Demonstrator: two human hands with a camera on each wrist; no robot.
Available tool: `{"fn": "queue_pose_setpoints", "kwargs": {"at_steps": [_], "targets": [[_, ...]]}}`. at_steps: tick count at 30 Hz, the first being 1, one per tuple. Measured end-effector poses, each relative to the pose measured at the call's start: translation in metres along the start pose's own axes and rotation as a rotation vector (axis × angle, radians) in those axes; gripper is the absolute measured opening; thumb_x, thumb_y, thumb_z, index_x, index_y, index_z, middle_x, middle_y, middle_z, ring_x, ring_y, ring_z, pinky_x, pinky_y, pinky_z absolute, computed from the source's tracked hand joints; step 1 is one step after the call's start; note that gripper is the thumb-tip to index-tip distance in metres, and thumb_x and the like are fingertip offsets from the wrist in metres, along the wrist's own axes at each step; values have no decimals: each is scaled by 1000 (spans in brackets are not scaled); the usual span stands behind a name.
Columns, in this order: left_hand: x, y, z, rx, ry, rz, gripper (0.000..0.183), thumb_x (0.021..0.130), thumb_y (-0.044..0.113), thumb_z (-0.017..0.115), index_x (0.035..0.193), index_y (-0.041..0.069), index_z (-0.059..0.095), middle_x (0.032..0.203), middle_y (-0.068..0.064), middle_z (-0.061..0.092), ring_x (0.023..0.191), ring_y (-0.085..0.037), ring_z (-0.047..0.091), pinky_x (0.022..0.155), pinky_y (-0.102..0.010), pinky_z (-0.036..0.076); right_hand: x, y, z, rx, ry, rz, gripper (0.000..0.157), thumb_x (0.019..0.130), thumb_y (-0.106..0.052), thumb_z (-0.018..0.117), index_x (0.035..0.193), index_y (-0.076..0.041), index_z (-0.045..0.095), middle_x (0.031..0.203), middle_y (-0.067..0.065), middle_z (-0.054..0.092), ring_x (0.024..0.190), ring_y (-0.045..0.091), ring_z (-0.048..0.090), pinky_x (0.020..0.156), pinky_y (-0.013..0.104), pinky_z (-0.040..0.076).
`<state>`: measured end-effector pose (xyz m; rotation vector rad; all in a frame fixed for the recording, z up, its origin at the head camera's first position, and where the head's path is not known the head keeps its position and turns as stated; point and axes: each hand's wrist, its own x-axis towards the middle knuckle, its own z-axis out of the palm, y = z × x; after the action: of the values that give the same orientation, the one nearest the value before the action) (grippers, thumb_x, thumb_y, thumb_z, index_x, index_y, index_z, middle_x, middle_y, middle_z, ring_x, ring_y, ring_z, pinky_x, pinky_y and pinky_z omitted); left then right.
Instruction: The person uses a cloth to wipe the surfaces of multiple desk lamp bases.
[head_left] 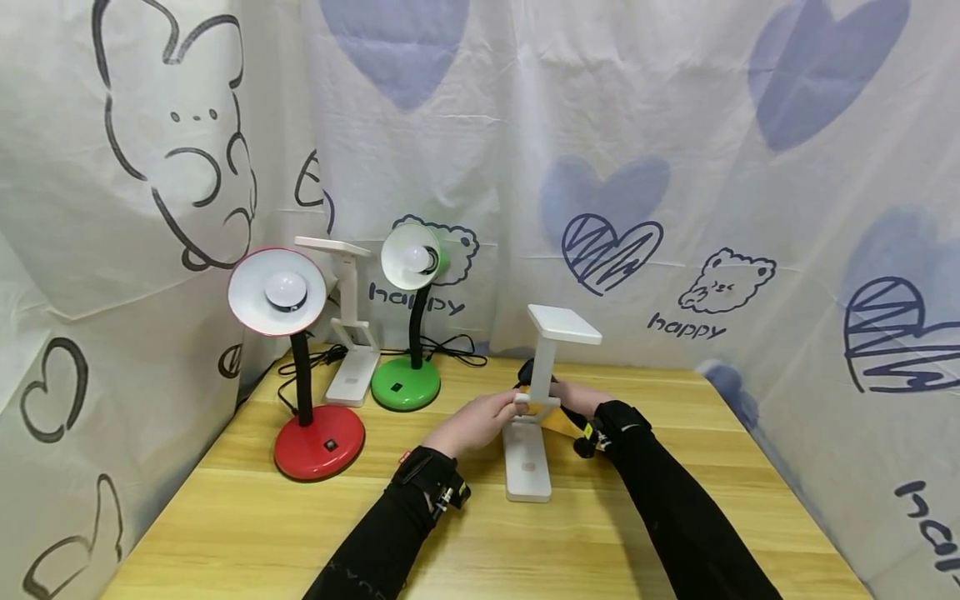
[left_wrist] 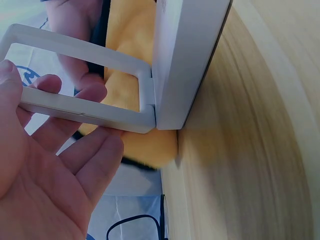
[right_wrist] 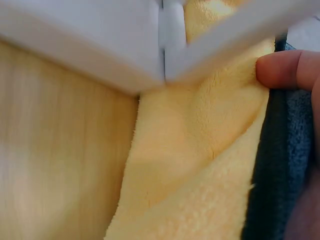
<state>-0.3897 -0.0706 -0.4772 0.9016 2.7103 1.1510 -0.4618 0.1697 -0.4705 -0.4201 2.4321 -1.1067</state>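
Note:
A white folding desk lamp [head_left: 527,462] stands upright on the wooden table, its flat head at the top. My left hand [head_left: 478,423] pinches the lamp's hinged white frame [left_wrist: 80,111] between thumb and fingers, just above the base. Behind that frame, my right hand [head_left: 583,397] grips a yellow plush cloth [right_wrist: 195,155] with a dark edge and grey-blue backing. In the right wrist view a digit presses on the cloth near its dark edge; the other fingers are mostly hidden. The cloth lies close against the back of the lamp's base.
At the left stand a red desk lamp [head_left: 319,442], a green desk lamp [head_left: 406,385] and another white folding lamp [head_left: 352,377]. Black cords [head_left: 457,354] lie behind them. Patterned white curtains [head_left: 510,167] hang around the wooden table [head_left: 675,467].

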Motion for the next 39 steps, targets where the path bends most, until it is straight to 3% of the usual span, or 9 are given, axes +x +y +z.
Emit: {"fn": "queue_pose_setpoints", "kwargs": {"at_steps": [6,10,18,23,27,31,34,37,39], "targets": [[-1,0,1,-6,2,-9,43,103,52,30,132,31,55,131,15,58,126,-13,52,105,-43,40,-8,14,-14,-15,80,158,61,92,-34,49,144,-2,42,150,22,38,139,39,33,112,56,25],[-2,0,0,-5,4,-7,45,102,53,30,130,28,56,130,13,59,126,-13,53,105,-43,41,-10,14,-13,-15,110,175,63,92,-36,50,144,-2,40,150,22,37,139,40,33,112,57,25],[-2,-3,1,-6,6,17,47,101,55,31,133,31,54,131,14,59,127,-14,52,105,-43,40,-4,5,-2,4,58,46,51,100,-43,44,140,-13,50,146,17,45,138,38,37,112,54,25],[-2,-2,0,-8,11,10,48,99,59,30,132,33,54,131,14,58,127,-13,52,105,-43,41,-1,-6,4,-10,47,-78,48,103,-30,39,140,0,45,137,24,50,124,36,49,106,48,37],[-2,-1,-2,-4,5,3,48,100,58,30,130,31,54,129,12,58,125,-13,53,104,-43,42,4,-16,12,77,57,-80,37,100,-23,42,124,4,53,120,18,55,104,26,53,93,37,44],[-1,-2,-3,21,-3,7,49,100,58,27,134,33,52,135,12,56,125,-13,53,104,-43,42,12,-25,22,219,25,-31,27,96,-29,48,90,-5,59,99,8,52,93,23,48,85,33,40],[0,-3,-3,45,-11,12,49,101,57,26,135,32,51,135,12,55,124,-13,54,103,-42,43,15,-29,26,203,30,35,31,94,-37,49,78,-12,57,107,10,53,101,26,48,92,39,39],[-1,-3,-2,48,-17,13,48,103,54,26,133,28,53,130,12,58,121,-12,56,101,-42,44,15,-28,28,151,71,98,36,96,-43,48,85,-12,61,131,16,50,119,32,45,103,50,34],[-1,-2,-2,45,-16,14,46,103,52,27,131,27,54,129,13,59,121,-12,56,102,-41,44,15,-27,28,128,80,108,39,97,-43,46,91,-8,61,137,19,47,125,35,43,107,54,31]]}}
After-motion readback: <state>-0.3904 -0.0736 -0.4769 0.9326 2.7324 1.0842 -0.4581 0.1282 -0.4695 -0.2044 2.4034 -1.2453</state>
